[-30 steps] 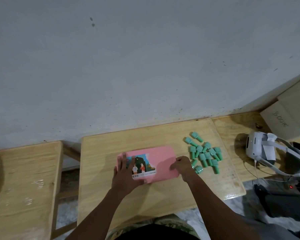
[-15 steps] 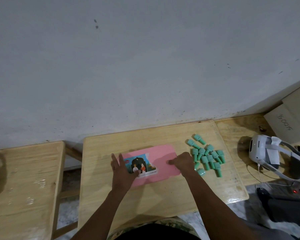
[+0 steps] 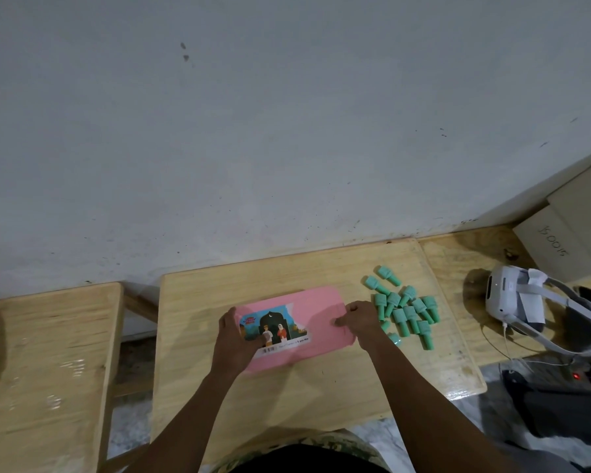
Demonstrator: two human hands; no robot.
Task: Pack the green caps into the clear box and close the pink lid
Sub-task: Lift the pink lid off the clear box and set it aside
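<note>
The pink lid [image 3: 316, 310] with a picture sticker lies flat on top of the box in the middle of the wooden table [image 3: 321, 387]; the clear box beneath it is hidden. My left hand [image 3: 234, 339] grips the lid's left end, thumb on the sticker. My right hand [image 3: 360, 319] holds the lid's right edge with curled fingers. Several green caps [image 3: 405, 310] lie in a loose pile on the table just right of my right hand.
A white headset [image 3: 512, 303] with a strap and cable rests on the table to the right, with cardboard boxes [image 3: 560, 240] behind it. Another wooden table [image 3: 48, 370] stands on the left across a gap. A grey wall rises behind.
My left hand has shifted from resting flat on the lid to gripping its left end. My right hand stays at the right edge. The view has drifted slightly.
</note>
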